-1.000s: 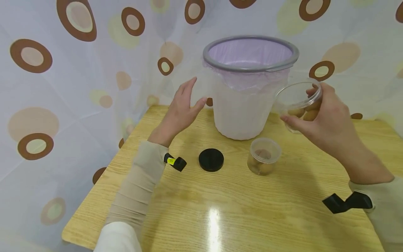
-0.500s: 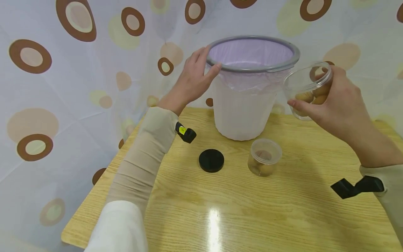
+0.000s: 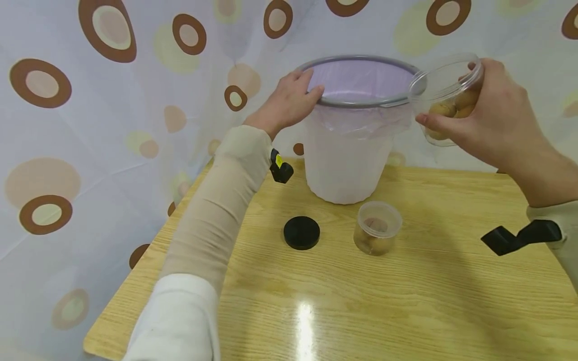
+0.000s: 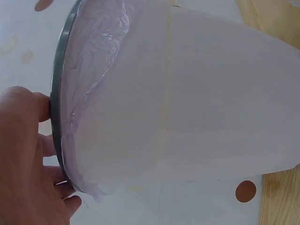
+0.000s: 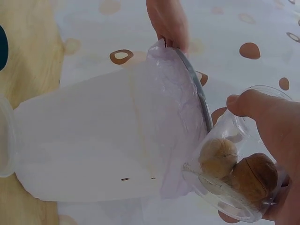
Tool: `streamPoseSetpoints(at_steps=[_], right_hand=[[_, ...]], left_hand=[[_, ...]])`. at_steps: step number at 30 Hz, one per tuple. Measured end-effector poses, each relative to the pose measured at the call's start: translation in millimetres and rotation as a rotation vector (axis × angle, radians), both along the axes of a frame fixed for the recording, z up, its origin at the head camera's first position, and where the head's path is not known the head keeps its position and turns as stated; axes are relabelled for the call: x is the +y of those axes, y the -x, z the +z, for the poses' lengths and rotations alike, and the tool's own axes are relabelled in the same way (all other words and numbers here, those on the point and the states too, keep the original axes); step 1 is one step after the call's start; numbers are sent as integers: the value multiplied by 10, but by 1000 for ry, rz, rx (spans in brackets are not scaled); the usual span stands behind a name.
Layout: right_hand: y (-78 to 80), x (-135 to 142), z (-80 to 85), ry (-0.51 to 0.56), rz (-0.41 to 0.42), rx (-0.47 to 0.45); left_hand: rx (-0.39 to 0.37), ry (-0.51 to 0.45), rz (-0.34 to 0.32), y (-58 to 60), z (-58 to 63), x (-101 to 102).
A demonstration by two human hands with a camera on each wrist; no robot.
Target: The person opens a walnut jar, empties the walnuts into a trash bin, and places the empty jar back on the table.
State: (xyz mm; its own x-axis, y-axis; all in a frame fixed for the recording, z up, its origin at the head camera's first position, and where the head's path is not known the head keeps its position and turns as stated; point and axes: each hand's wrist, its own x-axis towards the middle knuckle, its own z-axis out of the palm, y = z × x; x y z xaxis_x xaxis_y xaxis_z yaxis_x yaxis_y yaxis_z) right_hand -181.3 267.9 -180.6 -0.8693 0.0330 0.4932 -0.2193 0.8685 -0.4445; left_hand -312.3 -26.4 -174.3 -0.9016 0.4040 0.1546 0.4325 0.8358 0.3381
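In the head view my right hand (image 3: 501, 118) grips a clear plastic jar (image 3: 444, 95), raised and tilted close to the bin's right rim. Inside it lie several brown, round, seamed nuts, apparently walnuts (image 5: 255, 178); the thumb crosses the jar's near side. My left hand (image 3: 291, 100) holds the left edge of the trash can (image 3: 347, 160), fingers over its grey rim. A thin lilac bag (image 4: 98, 51) lines the can and folds down outside. On the table, a smaller lidless clear tub (image 3: 377, 225) has some brown pieces inside. Beside it lies a round black lid (image 3: 301, 232).
The wooden table (image 3: 384, 311) ends at a left edge close to a hanging sheet (image 3: 113, 200) with brown ring prints. That sheet also runs behind the trash can.
My left hand has moved up and right from beside the trash can onto its rim. My right hand has lifted the jar higher and slightly right. The tub and black lid stay put.
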Motion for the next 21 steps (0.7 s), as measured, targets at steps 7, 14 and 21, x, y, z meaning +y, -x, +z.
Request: streamPoseSetpoints(at_steps=[7,14,21], right_hand=[[138,15,178,-71,3,-26],[332,-22,307,-133,33,-80],[464,-69,417,-239,46,-68]], left_hand=[[-71,30,13,51,88,64],[-78,151,53,65,133,91],[-71,185,50,78,146,117]])
